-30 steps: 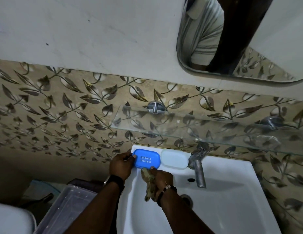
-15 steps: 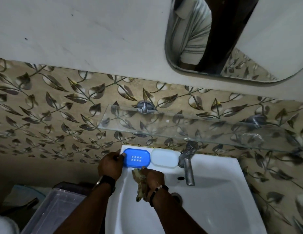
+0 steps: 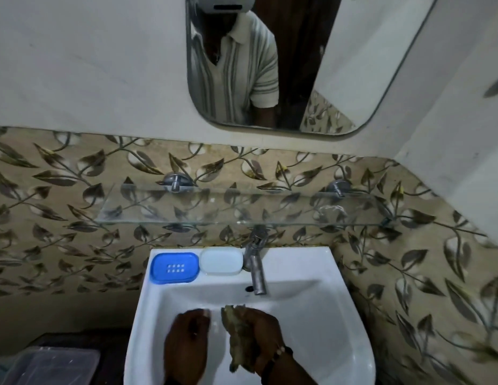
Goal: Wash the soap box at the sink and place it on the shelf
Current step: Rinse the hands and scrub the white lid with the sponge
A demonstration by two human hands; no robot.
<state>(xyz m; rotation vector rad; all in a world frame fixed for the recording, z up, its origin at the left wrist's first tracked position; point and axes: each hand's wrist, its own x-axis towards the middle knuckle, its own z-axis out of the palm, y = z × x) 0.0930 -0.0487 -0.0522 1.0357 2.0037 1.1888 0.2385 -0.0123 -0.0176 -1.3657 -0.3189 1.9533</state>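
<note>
A: We note the left hand [image 3: 188, 333] has let go of the blue soap box [image 3: 174, 267]; a second ago its fingers rested on the box's near-left corner. Now it hangs loosely curled and empty over the sink [image 3: 311, 323] basin.

B: And the box?

A: Up and ahead of the left hand, on the sink's back ledge, touching the white lid [image 3: 221, 260]. The glass shelf [image 3: 242, 209] sits above it, bare.

B: Right hand [image 3: 259, 332]?

A: Beside the left, closed around a wet brown cloth [image 3: 238, 340]. We judge scrubbing paused or done; rinsing and shelving remain.
</note>
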